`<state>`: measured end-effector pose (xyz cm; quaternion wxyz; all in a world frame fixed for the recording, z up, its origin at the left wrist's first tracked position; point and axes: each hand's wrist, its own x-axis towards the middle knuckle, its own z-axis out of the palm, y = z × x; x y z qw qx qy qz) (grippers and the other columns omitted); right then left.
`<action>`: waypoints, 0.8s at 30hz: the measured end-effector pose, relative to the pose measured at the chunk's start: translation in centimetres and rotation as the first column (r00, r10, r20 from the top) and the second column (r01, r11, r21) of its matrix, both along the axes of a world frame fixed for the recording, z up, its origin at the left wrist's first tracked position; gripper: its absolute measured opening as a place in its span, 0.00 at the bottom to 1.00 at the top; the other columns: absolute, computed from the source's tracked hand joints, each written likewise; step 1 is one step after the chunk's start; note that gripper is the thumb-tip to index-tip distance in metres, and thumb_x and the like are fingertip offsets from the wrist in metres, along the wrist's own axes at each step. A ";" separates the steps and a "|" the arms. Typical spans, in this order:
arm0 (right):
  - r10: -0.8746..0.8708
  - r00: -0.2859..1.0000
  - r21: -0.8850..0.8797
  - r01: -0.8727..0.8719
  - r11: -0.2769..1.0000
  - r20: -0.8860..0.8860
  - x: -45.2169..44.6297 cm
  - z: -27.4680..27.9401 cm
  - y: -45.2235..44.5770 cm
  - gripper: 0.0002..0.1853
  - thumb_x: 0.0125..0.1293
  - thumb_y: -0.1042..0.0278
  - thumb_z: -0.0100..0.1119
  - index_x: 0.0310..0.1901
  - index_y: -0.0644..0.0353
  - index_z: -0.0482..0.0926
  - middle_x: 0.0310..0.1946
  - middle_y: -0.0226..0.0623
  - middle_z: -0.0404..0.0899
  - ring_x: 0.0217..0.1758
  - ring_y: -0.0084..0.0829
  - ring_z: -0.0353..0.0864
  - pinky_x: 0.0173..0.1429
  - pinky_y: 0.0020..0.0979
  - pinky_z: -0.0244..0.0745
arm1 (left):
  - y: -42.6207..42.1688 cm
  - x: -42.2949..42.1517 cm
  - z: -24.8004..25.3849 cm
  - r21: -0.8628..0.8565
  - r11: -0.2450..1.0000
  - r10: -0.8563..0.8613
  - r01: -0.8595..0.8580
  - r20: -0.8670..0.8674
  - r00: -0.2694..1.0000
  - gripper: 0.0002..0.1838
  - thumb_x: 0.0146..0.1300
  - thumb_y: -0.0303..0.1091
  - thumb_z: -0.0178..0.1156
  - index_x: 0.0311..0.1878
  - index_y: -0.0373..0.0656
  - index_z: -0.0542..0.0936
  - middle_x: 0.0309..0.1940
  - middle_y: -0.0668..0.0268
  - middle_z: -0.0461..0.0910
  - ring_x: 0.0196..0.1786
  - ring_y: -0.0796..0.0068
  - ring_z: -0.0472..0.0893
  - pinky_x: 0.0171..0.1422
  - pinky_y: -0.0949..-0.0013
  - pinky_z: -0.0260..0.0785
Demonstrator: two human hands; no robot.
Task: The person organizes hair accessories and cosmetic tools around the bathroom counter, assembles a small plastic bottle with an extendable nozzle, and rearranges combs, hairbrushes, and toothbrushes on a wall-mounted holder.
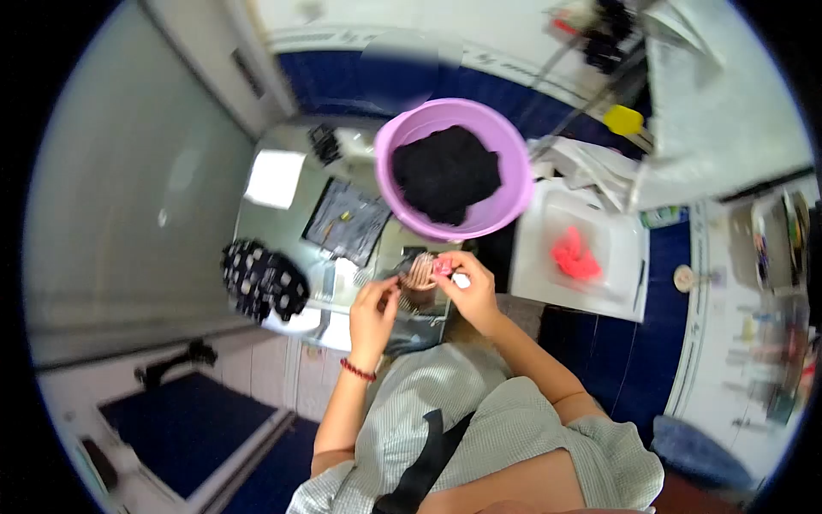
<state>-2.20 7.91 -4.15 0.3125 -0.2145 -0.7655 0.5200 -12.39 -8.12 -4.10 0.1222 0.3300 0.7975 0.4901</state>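
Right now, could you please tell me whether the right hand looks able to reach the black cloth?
Probably yes: the black cloth lies uncovered in the purple basin, just ahead of the right hand, with only the basin's rim between, though that hand holds a pink item.

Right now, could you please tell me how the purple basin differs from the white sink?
The purple basin is round; the white sink is roughly rectangular. The basin holds black cloth, while the sink holds a smaller red item, apparently cloth. Both are open-topped.
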 end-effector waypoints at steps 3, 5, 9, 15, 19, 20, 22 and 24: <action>-0.122 0.987 -0.065 0.115 0.991 -0.107 2.4 4.6 1.4 0.14 0.52 0.79 0.68 0.42 0.63 0.78 0.37 0.35 0.80 0.37 0.24 0.78 0.42 0.25 0.74 | 4.6 2.5 5.1 0.196 0.966 -0.177 0.169 0.019 0.984 0.15 0.56 0.22 0.62 0.49 0.38 0.79 0.36 0.62 0.79 0.35 0.73 0.78 0.37 0.75 0.71; -0.154 0.961 0.100 0.181 0.978 -0.229 4.3 6.5 3.2 0.15 0.52 0.78 0.67 0.43 0.63 0.78 0.37 0.35 0.79 0.37 0.25 0.79 0.42 0.25 0.74 | 7.9 4.3 8.0 0.281 0.928 -0.297 0.243 0.168 0.940 0.20 0.56 0.22 0.63 0.53 0.37 0.77 0.42 0.61 0.78 0.40 0.72 0.78 0.41 0.74 0.73; -0.261 0.948 0.208 0.297 0.932 -0.185 9.1 11.6 5.5 0.18 0.52 0.76 0.65 0.47 0.60 0.79 0.36 0.36 0.79 0.38 0.31 0.79 0.44 0.28 0.74 | 13.9 7.3 12.3 0.384 0.807 -0.499 0.449 0.039 0.865 0.18 0.55 0.23 0.64 0.50 0.36 0.78 0.41 0.61 0.78 0.41 0.71 0.78 0.40 0.73 0.72; -0.452 0.877 0.402 0.477 0.782 -0.161 16.6 14.0 10.9 0.21 0.53 0.73 0.65 0.52 0.56 0.78 0.35 0.38 0.79 0.39 0.35 0.80 0.43 0.31 0.75 | 23.0 13.4 14.7 0.533 0.645 -0.690 0.548 0.096 0.718 0.10 0.51 0.19 0.66 0.38 0.35 0.79 0.34 0.64 0.78 0.33 0.78 0.75 0.37 0.77 0.67; -0.563 0.795 0.257 0.606 0.752 -0.225 21.7 14.4 14.0 0.33 0.52 0.73 0.70 0.60 0.57 0.69 0.34 0.35 0.78 0.35 0.25 0.80 0.39 0.25 0.75 | 29.0 18.1 14.8 0.534 0.573 -0.768 0.622 0.085 0.634 0.11 0.56 0.18 0.62 0.43 0.33 0.76 0.35 0.65 0.79 0.36 0.80 0.77 0.43 0.78 0.68; -0.575 0.768 0.224 0.635 0.739 -0.282 23.1 13.7 14.9 0.33 0.52 0.73 0.70 0.60 0.57 0.68 0.34 0.35 0.78 0.35 0.25 0.80 0.39 0.25 0.75 | 30.6 19.2 15.2 0.533 0.539 -0.776 0.652 0.014 0.630 0.12 0.55 0.18 0.63 0.43 0.33 0.77 0.35 0.66 0.79 0.36 0.80 0.77 0.42 0.78 0.68; -0.590 0.707 0.146 0.681 0.718 -0.390 26.1 11.8 17.2 0.33 0.53 0.74 0.71 0.60 0.59 0.67 0.34 0.35 0.78 0.35 0.24 0.79 0.39 0.25 0.75 | 34.2 21.7 16.4 0.517 0.475 -0.792 0.712 -0.100 0.602 0.13 0.54 0.18 0.64 0.44 0.34 0.77 0.35 0.66 0.79 0.35 0.81 0.76 0.40 0.79 0.68; -0.647 0.630 0.150 0.757 0.636 -0.431 28.7 11.6 18.6 0.32 0.53 0.74 0.71 0.59 0.60 0.67 0.34 0.36 0.79 0.35 0.24 0.79 0.38 0.25 0.76 | 37.9 24.3 18.0 0.515 0.425 -0.800 0.744 -0.172 0.576 0.12 0.53 0.19 0.65 0.42 0.35 0.79 0.36 0.66 0.79 0.35 0.81 0.76 0.38 0.79 0.68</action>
